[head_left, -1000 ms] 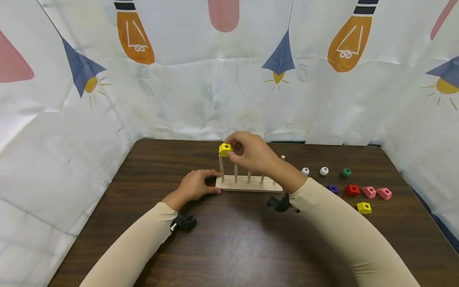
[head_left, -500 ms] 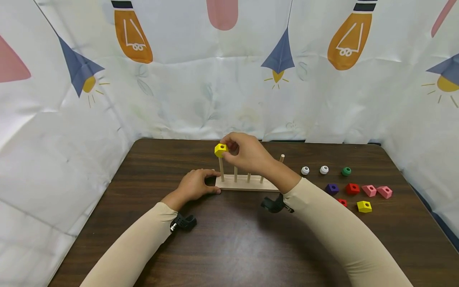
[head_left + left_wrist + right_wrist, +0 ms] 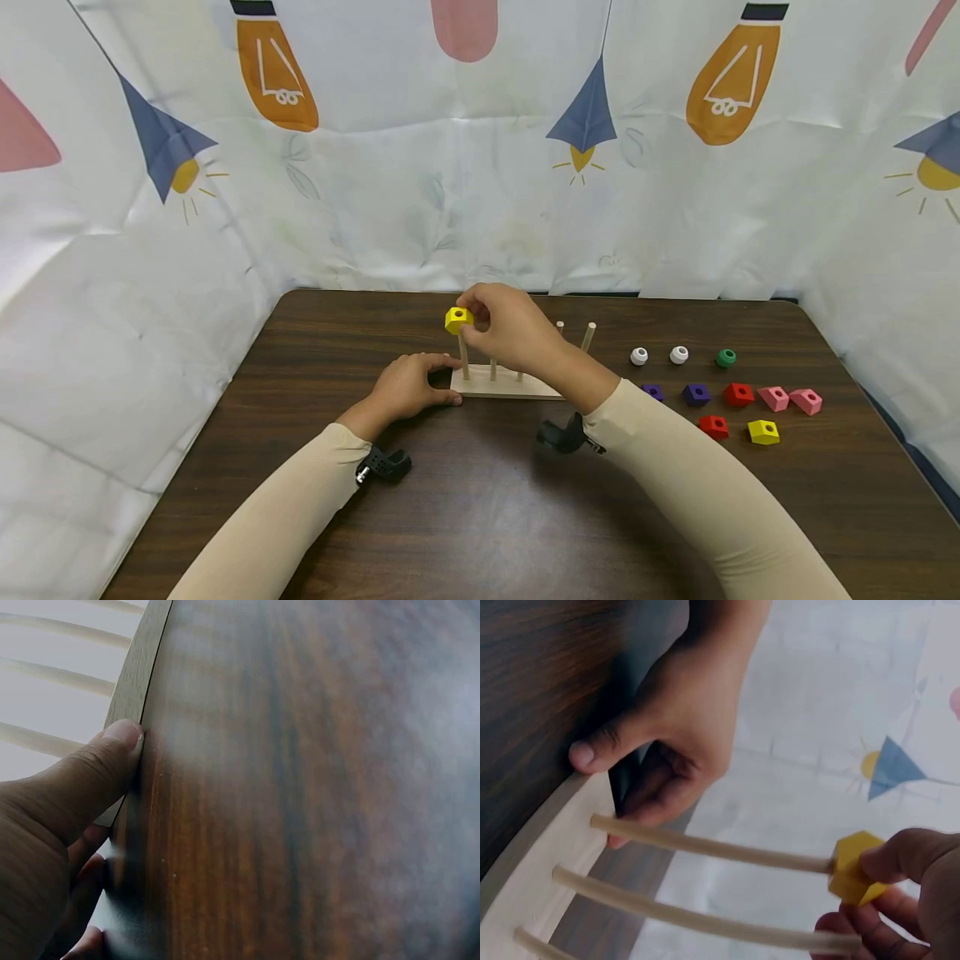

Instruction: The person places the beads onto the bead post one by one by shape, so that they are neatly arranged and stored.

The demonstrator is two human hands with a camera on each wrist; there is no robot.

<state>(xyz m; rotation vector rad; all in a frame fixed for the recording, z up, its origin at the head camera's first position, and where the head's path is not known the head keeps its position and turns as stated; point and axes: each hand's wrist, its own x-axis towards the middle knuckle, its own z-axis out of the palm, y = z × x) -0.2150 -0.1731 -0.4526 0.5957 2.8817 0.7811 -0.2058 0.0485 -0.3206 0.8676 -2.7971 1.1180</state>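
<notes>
A yellow faceted block (image 3: 458, 320) with a hole is pinched between the thumb and fingers of my right hand (image 3: 513, 329). It sits at the top of the leftmost peg (image 3: 463, 358); in the right wrist view the peg's tip meets the block (image 3: 855, 866). My left hand (image 3: 408, 387) grips the left end of the wooden peg stand (image 3: 506, 384), thumb (image 3: 124, 735) on its front edge and fingers round the end. Several upright pegs rise from the stand, partly hidden by my right hand.
Right of the stand lie two white beads (image 3: 678, 355), a green bead (image 3: 725, 357), two purple blocks (image 3: 696, 394), two red blocks (image 3: 738, 394), two pink blocks (image 3: 806, 402) and another yellow block (image 3: 763, 432). A printed curtain (image 3: 450, 208) hangs behind the dark table (image 3: 480, 517).
My right hand has moved left and then slightly down, bringing the yellow block onto the leftmost peg's tip. The left hand stays at the stand's end.
</notes>
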